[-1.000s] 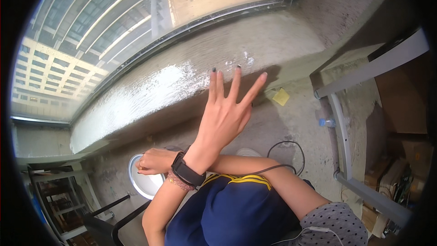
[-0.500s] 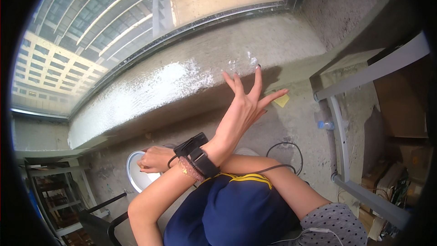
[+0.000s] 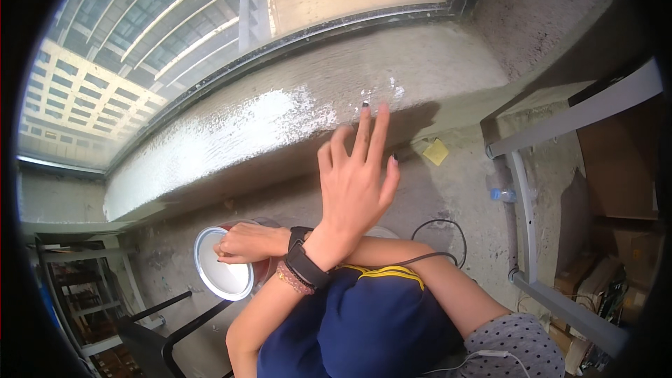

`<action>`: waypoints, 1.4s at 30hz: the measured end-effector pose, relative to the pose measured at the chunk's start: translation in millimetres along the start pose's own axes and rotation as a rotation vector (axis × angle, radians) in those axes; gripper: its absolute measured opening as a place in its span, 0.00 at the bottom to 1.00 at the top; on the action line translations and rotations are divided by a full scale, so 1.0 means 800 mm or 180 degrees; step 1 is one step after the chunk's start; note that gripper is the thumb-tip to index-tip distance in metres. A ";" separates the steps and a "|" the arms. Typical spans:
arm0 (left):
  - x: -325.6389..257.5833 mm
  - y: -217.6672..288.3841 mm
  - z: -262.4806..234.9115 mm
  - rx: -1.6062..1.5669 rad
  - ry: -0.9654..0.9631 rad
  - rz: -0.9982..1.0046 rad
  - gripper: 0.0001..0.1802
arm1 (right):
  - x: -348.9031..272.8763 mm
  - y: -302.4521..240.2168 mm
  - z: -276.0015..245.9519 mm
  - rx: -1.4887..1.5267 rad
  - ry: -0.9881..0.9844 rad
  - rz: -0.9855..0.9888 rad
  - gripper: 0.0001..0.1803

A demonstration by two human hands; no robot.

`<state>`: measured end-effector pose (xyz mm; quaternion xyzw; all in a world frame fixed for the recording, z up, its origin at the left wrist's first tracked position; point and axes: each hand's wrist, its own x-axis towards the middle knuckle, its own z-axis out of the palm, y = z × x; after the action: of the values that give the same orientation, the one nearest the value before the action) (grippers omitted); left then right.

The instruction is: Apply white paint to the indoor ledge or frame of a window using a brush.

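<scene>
My arms cross at the wrists. My left hand [image 3: 357, 178], palm down with a black strap [image 3: 308, 266] at its wrist, is raised before the concrete window ledge [image 3: 434, 56]. Its fingers are spread and hold nothing. They point toward small white flecks on the ledge, right of a broad white coating [image 3: 245, 133]. My right hand [image 3: 255, 241] reaches left beneath the left wrist, over the rim of a round bucket [image 3: 198, 266] with white contents [image 3: 227, 276]. Its fingers are curled closed; anything inside them is hidden.
A yellow paper note [image 3: 435, 152] is right of my left hand. A grey metal frame [image 3: 525, 217] and a plastic bottle [image 3: 502, 194] are farther right, near stacked boxes [image 3: 630, 255]. A black chair [image 3: 150, 343] stands lower left. A dark cable [image 3: 455, 224] loops beside my right forearm.
My left hand has swung to the left and turned its back upward, its fingers less widely fanned. My right hand stays at the bucket, almost unmoved.
</scene>
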<state>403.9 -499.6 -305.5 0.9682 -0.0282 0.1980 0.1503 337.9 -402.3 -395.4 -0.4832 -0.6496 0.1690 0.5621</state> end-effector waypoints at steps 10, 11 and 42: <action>-0.012 -0.009 0.011 -0.2790 -0.0377 -0.1649 0.26 | 0.005 0.001 0.002 0.0149 -0.0123 0.0015 0.14; -0.014 -0.015 0.009 -0.2771 -0.0341 -0.1682 0.26 | 0.009 0.003 0.007 0.0209 -0.0151 0.0008 0.14; -0.398 -0.047 -0.305 -0.3461 0.3929 -0.2065 0.25 | 0.123 -0.047 0.034 -0.0069 -0.1931 -0.0203 0.10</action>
<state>23.5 -391.8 -226.9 0.4434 0.2438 0.5922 0.6271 307.0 -331.1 -319.8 -0.3960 -0.8044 0.2809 0.3423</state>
